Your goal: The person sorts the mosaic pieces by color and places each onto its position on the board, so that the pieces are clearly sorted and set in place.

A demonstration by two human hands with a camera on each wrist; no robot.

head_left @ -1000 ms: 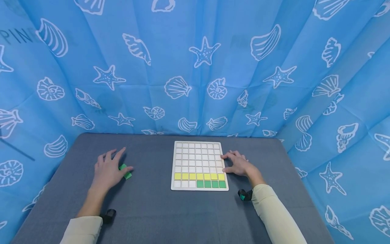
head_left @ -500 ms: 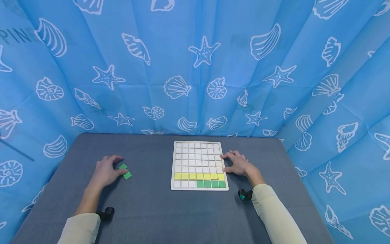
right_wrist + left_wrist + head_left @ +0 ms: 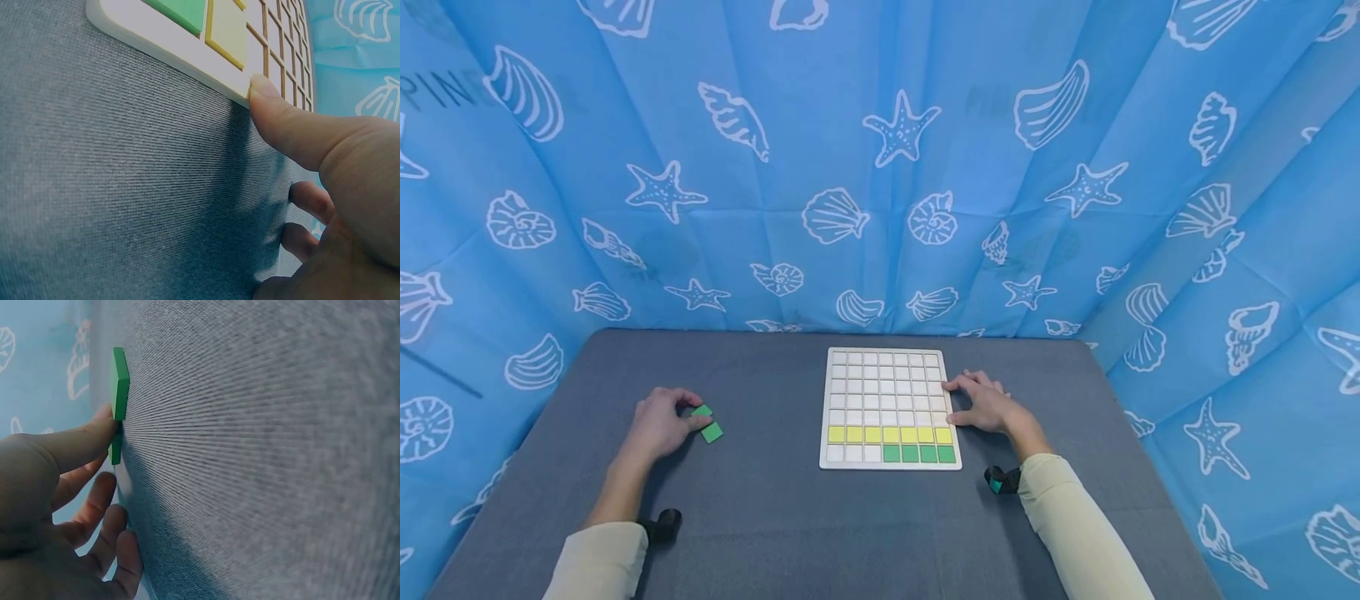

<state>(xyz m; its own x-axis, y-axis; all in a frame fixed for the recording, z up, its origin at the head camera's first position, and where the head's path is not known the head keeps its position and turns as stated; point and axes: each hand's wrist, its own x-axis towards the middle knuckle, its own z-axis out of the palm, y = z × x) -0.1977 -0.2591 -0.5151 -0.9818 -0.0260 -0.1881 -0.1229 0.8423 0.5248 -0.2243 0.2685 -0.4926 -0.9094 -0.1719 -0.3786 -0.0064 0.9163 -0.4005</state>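
On the left of the table my left hand [image 3: 658, 423] has its thumb and forefinger at opposite sides of a small green square tile [image 3: 702, 411], pinching it. A second green tile [image 3: 712, 432] lies just nearer, touching or almost touching the first; in the left wrist view this nearer tile [image 3: 120, 384] shows beyond the thumb tip. My right hand [image 3: 988, 404] rests beside a white grid board [image 3: 891, 466], thumb and forefinger tips touching its right edge. The right wrist view shows the thumb on the rim [image 3: 187, 65]. Nothing is gripped there.
The board's second-nearest row holds several yellow tiles [image 3: 891, 435]; several green tiles [image 3: 919, 454] fill the right part of its nearest row. Its other squares look white. Grey cloth [image 3: 760, 517] covers the table, and a blue shell-patterned curtain [image 3: 880, 167] hangs behind and at the sides.
My left hand has drawn back slightly, its spread fingers have come together, and thumb and forefinger have closed on the farther green tile. The right hand and board stay put.
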